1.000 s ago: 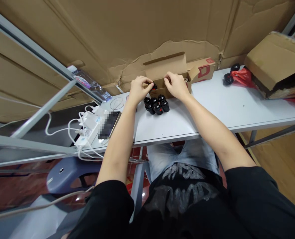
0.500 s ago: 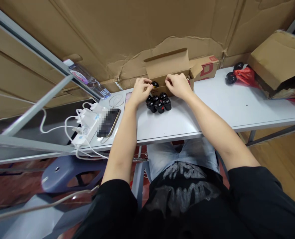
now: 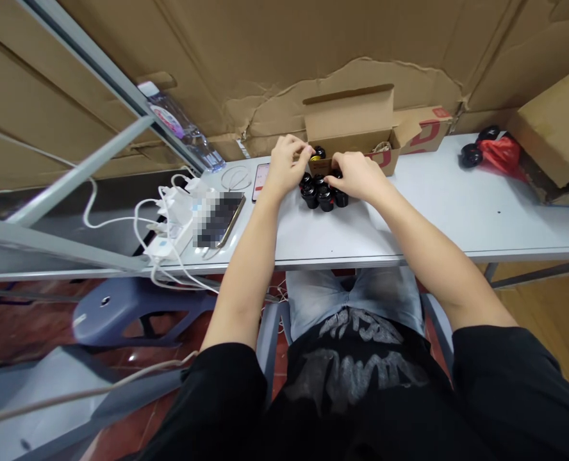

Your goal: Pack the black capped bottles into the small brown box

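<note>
A small open cardboard box [image 3: 356,137] stands at the back of the white table [image 3: 409,218]. In front of it sits a cluster of several small black bottles [image 3: 319,195]. My left hand [image 3: 287,168] is closed in a pinch on one black bottle [image 3: 318,153] at the box's left front corner. My right hand [image 3: 359,177] lies curled over the right side of the cluster, fingers closed on the bottles there; what exactly it grips is hidden.
A phone [image 3: 217,218] and a white power strip with cables [image 3: 172,221] lie at the table's left end, with a clear water bottle [image 3: 188,134] behind. Black wheels and a red bag [image 3: 493,150] and a big carton [image 3: 558,134] sit at the right. A blue stool [image 3: 121,307] stands lower left.
My right hand has come down from the box's front edge onto the bottle cluster. My left hand stays pinched on the bottle by the box. The view has shifted.
</note>
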Motion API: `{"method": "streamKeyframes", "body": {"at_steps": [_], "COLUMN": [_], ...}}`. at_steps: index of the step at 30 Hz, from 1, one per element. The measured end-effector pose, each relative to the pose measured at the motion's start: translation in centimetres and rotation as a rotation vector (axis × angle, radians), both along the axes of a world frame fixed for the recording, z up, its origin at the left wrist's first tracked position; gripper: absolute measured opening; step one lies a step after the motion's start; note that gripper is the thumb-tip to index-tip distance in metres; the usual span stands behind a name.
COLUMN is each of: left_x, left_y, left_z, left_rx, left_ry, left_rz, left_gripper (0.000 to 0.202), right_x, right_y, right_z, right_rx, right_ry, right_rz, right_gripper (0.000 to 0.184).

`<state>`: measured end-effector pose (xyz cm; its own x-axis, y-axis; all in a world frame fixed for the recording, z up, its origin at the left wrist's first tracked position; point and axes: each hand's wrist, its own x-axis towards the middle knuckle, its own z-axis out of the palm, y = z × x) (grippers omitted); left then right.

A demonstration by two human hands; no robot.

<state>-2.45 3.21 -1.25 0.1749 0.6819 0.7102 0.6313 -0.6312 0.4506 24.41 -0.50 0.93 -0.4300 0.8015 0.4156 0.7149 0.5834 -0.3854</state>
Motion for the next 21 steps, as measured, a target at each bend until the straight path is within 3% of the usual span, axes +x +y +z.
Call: {"method": "streamKeyframes", "body": {"at_steps": [4,10,15,21], "left_x": [1.0,2.3,3.2,3.8], "left_y": [-0.3,-2.4,-3.2,-1.9], "left_z": [0.1,1.4,1.7,0.8], "left_rx": [-0.010,-0.012,-0.041,-0.096], "left_ry": [-0.006,0.066,0.051,-0.092], "left_rz": [-0.074,-0.125,-0.178,-0.281], "left_gripper": [0.078,0.080,0.081,0.077], "right_x": [0.0,0.8,0.8,0.1], "right_y": [0.7,1.0,1.7,3.2], "right_z": [0.3,2.0,2.0,0.0], "right_rx": [-0.101,-0.016,0.055,0.069], "right_ry": [0.087,0.304,0.485,0.600], "right_rz": [0.007,-0.039,0.013,0.157], "right_gripper": [0.015,0.015,0.032,0.065]}}
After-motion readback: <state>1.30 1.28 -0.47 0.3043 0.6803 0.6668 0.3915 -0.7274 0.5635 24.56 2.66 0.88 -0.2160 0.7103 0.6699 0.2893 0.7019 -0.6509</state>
